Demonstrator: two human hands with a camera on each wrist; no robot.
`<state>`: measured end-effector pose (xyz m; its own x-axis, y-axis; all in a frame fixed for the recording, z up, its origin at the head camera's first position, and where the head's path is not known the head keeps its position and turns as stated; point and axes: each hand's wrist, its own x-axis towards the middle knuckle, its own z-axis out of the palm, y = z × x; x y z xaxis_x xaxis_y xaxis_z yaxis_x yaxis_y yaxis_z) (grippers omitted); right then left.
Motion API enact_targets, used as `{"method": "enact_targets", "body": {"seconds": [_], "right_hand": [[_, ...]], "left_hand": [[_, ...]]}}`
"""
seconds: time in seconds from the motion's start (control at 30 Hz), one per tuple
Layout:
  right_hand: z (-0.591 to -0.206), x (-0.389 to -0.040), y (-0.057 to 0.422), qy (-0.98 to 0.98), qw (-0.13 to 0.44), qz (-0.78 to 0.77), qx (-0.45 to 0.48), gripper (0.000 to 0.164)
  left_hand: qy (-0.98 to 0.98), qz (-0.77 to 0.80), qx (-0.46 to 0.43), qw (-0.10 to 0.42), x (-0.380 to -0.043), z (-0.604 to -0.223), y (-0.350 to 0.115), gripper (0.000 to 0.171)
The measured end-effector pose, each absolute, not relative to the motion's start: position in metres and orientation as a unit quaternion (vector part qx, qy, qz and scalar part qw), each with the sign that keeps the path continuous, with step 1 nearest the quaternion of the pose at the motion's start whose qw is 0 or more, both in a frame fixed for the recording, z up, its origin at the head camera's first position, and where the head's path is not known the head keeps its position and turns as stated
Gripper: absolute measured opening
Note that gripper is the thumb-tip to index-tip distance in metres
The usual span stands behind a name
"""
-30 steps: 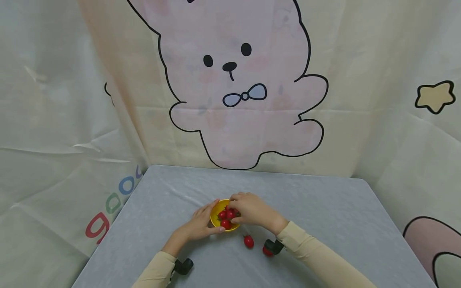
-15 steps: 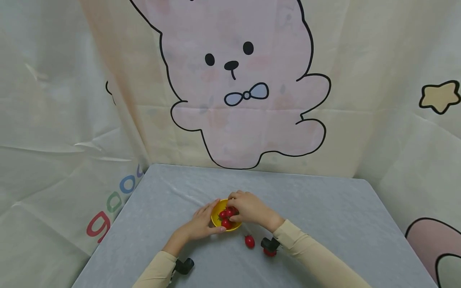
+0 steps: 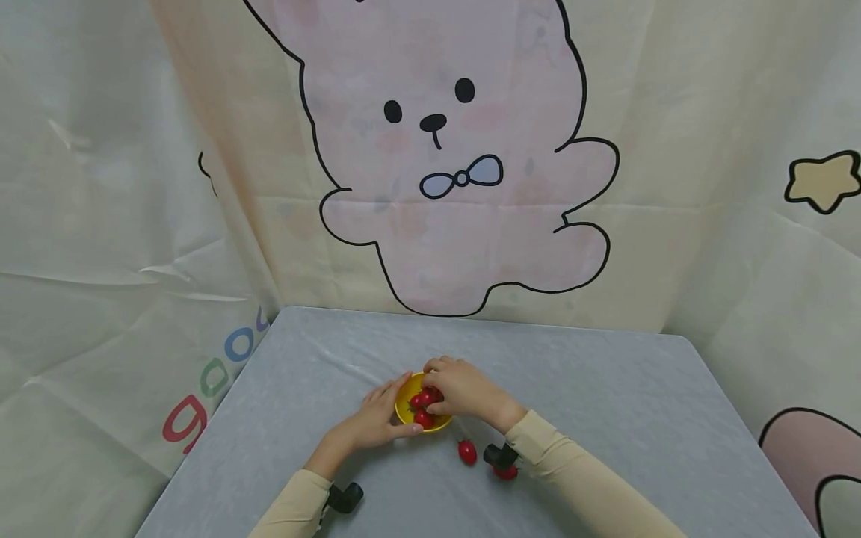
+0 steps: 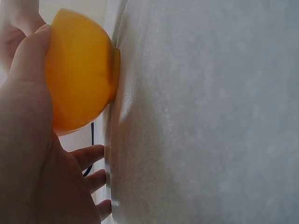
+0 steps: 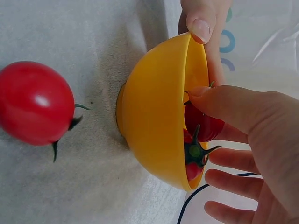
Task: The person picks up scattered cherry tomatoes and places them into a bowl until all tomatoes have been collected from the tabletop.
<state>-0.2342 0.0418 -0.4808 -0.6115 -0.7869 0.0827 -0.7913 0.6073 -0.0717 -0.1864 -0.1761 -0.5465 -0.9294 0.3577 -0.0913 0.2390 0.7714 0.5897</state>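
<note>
A yellow bowl (image 3: 403,415) stands upright on the table with several red cherry tomatoes (image 3: 422,418) inside. My left hand (image 3: 377,415) holds the bowl from the left; its thumb (image 5: 201,29) is on the rim and its fingers spread along the side. Over the right rim reaches my right hand (image 3: 464,388), pinching a cherry tomato (image 5: 205,125) that sits among the others. The thumb lies on that tomato; the index fingertip is hidden behind it. Another tomato (image 5: 192,170) with a green calyx shows just below it in the right wrist view.
Two loose tomatoes lie on the grey-covered table (image 3: 592,388): one tomato (image 3: 467,452) near the bowl, another tomato (image 3: 506,473) partly hidden behind the right wrist's black camera mount (image 3: 501,455). A printed cartoon curtain (image 3: 464,246) hangs behind the table.
My right forearm has shifted slightly left, and more of the farther loose tomato shows beneath the wrist mount. The left hand stays at the bowl. The head view has shifted a little.
</note>
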Motion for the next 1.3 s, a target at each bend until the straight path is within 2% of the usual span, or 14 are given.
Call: {"method": "enact_targets", "body": {"seconds": [1.3], "right_hand": [[-0.475,-0.231,0.055,-0.9,0.009,0.081,0.428,0.035]], "left_hand": [[0.937,0.299,0.153,0.098,-0.187,-0.548,-0.176,0.105]]}}
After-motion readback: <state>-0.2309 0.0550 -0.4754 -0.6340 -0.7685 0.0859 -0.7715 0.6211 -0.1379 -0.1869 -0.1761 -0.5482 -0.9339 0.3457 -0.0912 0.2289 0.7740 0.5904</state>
